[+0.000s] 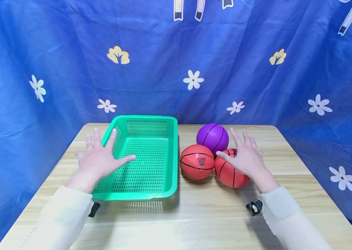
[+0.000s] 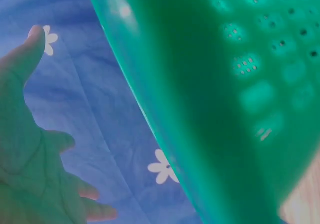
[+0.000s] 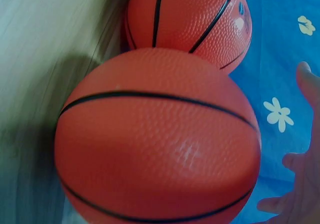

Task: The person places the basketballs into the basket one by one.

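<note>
The left hand (image 1: 99, 161), fingers spread, hovers by the left side of the green basket (image 1: 174, 163). Right of it on the desk (image 1: 200, 222) sit a purple ball (image 1: 212, 137), a left red ball (image 1: 194, 168) with small unreadable print (image 1: 201, 161), and a right red ball (image 1: 233, 177), over which the right hand (image 1: 249, 158) hovers, also spread.

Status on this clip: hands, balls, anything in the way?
Left hand spread beside green basket; right hand spread near right-hand red ball. Neither gripping anything. Other red ball, purple ball: also outside basket. No obstruction seen between balls and basket.
</note>
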